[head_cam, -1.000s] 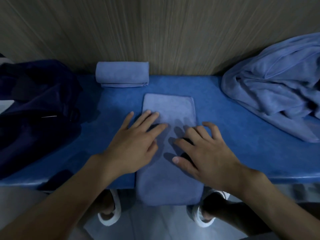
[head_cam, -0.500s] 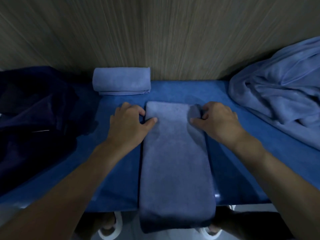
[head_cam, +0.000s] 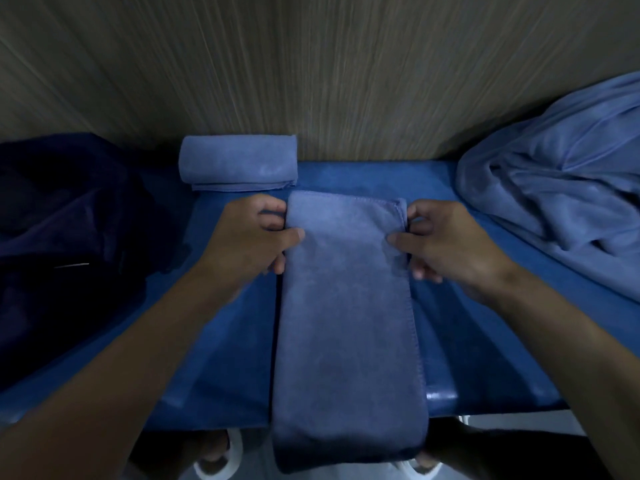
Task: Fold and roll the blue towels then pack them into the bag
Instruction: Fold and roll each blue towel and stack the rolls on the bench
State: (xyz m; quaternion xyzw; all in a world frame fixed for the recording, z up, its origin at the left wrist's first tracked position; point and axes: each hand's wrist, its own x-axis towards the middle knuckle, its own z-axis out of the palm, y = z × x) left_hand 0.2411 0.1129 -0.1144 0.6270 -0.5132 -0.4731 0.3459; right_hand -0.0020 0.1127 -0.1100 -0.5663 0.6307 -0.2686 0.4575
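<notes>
Left hand (head_cam: 249, 237) is clamped on the far left edge of the folded towel (head_cam: 346, 323), thumb on top and fingers curled in beneath the edge. Right hand (head_cam: 446, 244) mirrors it on the far right edge, thumb laid on the cloth and fingers tucked at the side. Between the two hands the towel lies as one long narrow strip, running from them back toward the person and drooping over the near edge of the blue table (head_cam: 467, 323). Just beyond the left hand, a rolled towel (head_cam: 239, 162) sits against the wood-grain wall (head_cam: 311, 81). Out past the right hand, a loose heap of towels (head_cam: 561, 188) is piled up. Out past the left hand slumps the dark navy bag (head_cam: 69, 220).
</notes>
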